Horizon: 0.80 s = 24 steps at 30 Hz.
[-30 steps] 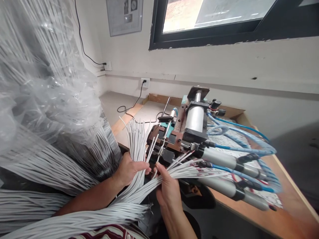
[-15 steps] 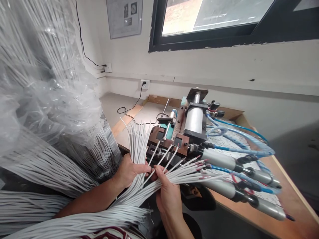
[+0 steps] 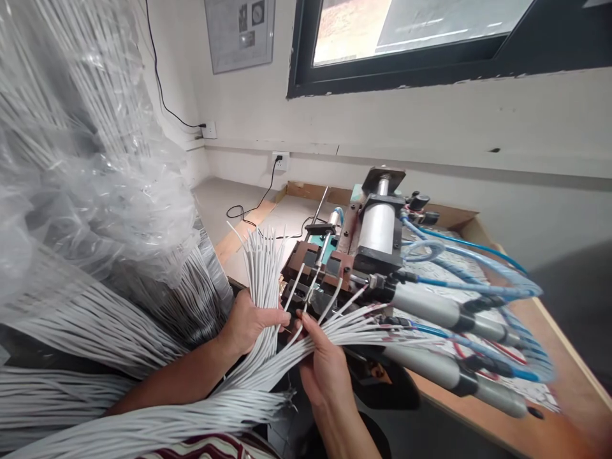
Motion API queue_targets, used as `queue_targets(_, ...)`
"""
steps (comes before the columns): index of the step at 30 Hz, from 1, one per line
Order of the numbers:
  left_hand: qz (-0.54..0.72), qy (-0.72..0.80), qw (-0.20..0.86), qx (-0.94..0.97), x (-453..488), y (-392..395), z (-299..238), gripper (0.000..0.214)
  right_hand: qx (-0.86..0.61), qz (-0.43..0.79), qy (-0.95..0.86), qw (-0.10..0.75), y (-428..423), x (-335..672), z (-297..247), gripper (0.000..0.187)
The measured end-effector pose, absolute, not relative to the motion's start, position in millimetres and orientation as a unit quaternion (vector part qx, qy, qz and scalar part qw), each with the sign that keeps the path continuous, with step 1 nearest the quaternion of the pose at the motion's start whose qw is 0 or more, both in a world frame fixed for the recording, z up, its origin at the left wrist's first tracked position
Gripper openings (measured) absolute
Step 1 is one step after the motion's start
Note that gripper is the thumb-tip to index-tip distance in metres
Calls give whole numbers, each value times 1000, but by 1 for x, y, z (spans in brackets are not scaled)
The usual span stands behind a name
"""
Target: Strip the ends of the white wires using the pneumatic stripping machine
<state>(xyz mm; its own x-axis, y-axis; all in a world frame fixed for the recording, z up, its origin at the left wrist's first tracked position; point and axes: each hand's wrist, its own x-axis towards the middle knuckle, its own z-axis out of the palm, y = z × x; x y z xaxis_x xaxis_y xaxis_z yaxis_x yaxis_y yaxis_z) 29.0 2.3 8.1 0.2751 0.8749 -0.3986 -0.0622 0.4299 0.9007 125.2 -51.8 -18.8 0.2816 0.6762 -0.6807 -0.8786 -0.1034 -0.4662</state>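
Head view: upright sheaf of pale cables [image 3: 264, 280] in the left hand [image 3: 248, 325], wrapped closed well below the tips, thumb across the front. At the right hand [image 3: 327, 366], a thumb-and-forefinger pinch, closed on what looks like a single cable [image 3: 310, 294], reaching up toward the brown block [image 3: 299, 255]. Across the same hand, fanned cables [image 3: 356, 325], some reddish-ended, toward the grey cylinders [image 3: 425, 303]. Exact seating of the tip: too small to tell.

Probably a matter of presenting one end at a time to the block. Best to pinch near enough to the tip for stiffness, aim straight, push squarely to an even depth, and mind fingertips near moving parts. Angle the stray cable [image 3: 294, 287] aside to avoid catching two. Hold reddish ends apart from plain ones.
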Motion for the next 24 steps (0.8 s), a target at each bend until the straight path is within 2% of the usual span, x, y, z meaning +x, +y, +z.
queue_targets(4, 330, 483, 677, 446, 29, -1, 8, 14, -440, 631, 23, 638, -56, 124, -11, 30)
queue_targets(8, 328, 467, 691, 443, 28, -3, 9, 15, -479, 563, 4, 674, -61, 120, -15, 25)
queue_targets(14, 334, 458, 712, 415, 29, 1, 13, 13, -467, 521, 79, 710, -57, 119, -26, 24)
queue_targets(24, 360, 472, 694, 407, 30, 10, 19, 17, -404, 579, 222, 672, -39, 123, -22, 22)
